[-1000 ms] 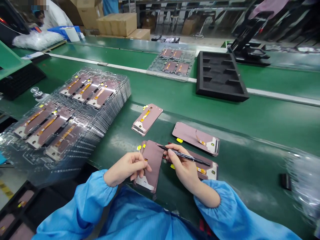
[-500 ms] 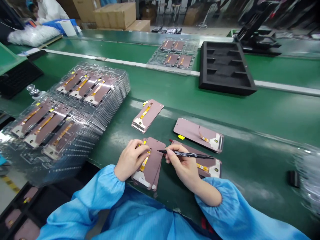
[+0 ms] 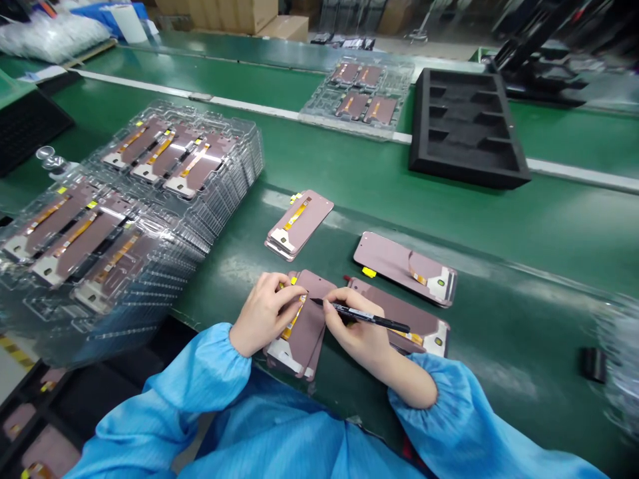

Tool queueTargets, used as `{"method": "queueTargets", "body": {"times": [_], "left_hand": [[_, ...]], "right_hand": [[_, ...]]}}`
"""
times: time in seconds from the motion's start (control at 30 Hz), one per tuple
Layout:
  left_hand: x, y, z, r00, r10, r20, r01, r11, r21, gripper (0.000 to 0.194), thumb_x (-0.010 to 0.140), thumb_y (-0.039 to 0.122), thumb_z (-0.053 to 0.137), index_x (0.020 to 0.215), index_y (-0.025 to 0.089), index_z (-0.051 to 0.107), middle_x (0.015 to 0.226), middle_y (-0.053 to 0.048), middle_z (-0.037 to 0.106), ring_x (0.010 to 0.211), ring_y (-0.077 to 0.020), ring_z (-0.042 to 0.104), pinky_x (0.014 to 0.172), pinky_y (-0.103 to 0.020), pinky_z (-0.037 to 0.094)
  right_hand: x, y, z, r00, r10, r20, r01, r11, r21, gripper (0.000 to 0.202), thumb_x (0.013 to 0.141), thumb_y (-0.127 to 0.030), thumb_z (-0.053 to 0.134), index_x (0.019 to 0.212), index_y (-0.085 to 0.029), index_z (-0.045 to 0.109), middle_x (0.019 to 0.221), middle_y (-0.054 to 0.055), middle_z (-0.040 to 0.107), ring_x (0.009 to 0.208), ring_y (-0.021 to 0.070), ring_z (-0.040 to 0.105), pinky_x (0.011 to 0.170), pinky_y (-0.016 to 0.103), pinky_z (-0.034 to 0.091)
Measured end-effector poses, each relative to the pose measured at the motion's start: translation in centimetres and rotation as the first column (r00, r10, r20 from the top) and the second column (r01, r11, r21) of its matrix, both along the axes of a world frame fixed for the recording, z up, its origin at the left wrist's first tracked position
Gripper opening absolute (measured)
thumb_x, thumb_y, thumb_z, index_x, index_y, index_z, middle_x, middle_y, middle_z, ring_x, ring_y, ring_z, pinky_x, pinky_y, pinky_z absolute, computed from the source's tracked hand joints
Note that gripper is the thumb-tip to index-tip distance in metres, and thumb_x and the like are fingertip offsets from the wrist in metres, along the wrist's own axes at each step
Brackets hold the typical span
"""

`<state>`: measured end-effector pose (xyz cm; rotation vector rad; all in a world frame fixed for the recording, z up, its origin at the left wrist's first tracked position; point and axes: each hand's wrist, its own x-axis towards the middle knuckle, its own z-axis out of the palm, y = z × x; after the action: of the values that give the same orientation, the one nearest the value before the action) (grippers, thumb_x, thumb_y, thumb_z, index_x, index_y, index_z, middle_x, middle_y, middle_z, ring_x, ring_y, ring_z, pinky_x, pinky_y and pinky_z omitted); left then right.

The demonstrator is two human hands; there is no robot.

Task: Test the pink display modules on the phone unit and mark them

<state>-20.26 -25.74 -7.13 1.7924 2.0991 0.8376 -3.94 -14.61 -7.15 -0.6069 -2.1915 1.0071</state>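
Atop the panel stack [image 3: 313,322], the left hand [image 3: 263,311] curls over a ribbon cable [image 3: 293,323], pinch unclear; right of the stack, the right hand [image 3: 363,332] pinches a black pen [image 3: 372,318].

The left hand [image 3: 262,316] touches stacked panels [image 3: 310,329]; the right hand [image 3: 363,336] holds a pen [image 3: 374,319].

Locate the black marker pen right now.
Head view, below and right of centre: the black marker pen is in the right hand, its tip over the stacked phone screen panels by the left hand.
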Motion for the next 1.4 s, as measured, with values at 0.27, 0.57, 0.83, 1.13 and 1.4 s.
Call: {"method": "queueTargets", "body": {"times": [0.27, 0.57, 0.83, 1.13, 1.4], "left_hand": [[0.06, 0.07, 0.13, 1.000, 0.008, 0.016, -0.008, 0.999, -0.031, 0.024, 0.093, 0.028, 0.054, 0.113, 0.023, 0.066, 0.103, -0.008, 0.059, 0.098, -0.0226, 0.051, 0.086, -0.038, 0.046], [0.16, 0.14, -0.07, 1.000, 0.002, -0.001, -0.002, 0.999, -0.037, 0.027, 0.094, 0.028, 0.053, 0.118, 0.024, 0.066, 0.103, -0.008, 0.059, 0.099, -0.0230, 0.051, 0.087, -0.038, 0.045], [0.09, 0.16, -0.08, 1.000, 0.001, -0.001, -0.001, 0.999, -0.041, 0.029, 0.093, 0.027, 0.054, 0.120, 0.024, 0.064, 0.103, -0.008, 0.060, 0.099, -0.0235, 0.051, 0.086, -0.039, 0.046], [0.11, 0.18, -0.16, 1.000, -0.001, -0.007, 0.001, 0.999, -0.035, 0.029, 0.093, 0.026, 0.055, 0.120, 0.023, 0.065, 0.103, -0.008, 0.059, 0.098, -0.0233, 0.050, 0.085, -0.039, 0.046], [0.13, 0.13, -0.06, 1.000, -0.005, -0.010, 0.005, 0.999, -0.040, 0.029, 0.093, 0.026, 0.054, 0.120, 0.021, 0.065, 0.102, -0.008, 0.059, 0.097, -0.0235, 0.050, 0.084, -0.038, 0.045]], "right_hand": [[-0.10, -0.08, -0.33, 1.000, 0.011, 0.026, -0.011, 1.000, 0.004, 0.009, 0.089, -0.022, 0.053, 0.084, -0.022, 0.061, 0.075, 0.002, 0.069, 0.063, 0.0173, 0.065, 0.061, 0.028, 0.051], [-0.11, 0.00, -0.66, 0.998, 0.028, 0.056, -0.027, 1.000, -0.011, 0.011, 0.091, -0.024, 0.053, 0.085, -0.023, 0.062, 0.077, 0.003, 0.070, 0.067, 0.0184, 0.066, 0.063, 0.029, 0.053], [-0.14, 0.09, -0.97, 0.997, 0.048, 0.064, -0.045, 0.997, -0.055, 0.008, 0.092, -0.024, 0.054, 0.091, -0.023, 0.062, 0.082, 0.003, 0.071, 0.072, 0.0192, 0.067, 0.067, 0.030, 0.053], [-0.28, 0.15, -0.79, 0.997, 0.057, 0.045, -0.057, 0.998, -0.018, 0.007, 0.092, -0.021, 0.055, 0.090, -0.021, 0.062, 0.080, 0.003, 0.070, 0.069, 0.0178, 0.066, 0.065, 0.028, 0.052], [-0.31, 0.19, -0.75, 0.998, 0.052, 0.026, -0.052, 0.999, -0.008, 0.009, 0.092, -0.022, 0.053, 0.089, -0.022, 0.062, 0.079, 0.004, 0.070, 0.068, 0.0191, 0.067, 0.064, 0.030, 0.053]]}}
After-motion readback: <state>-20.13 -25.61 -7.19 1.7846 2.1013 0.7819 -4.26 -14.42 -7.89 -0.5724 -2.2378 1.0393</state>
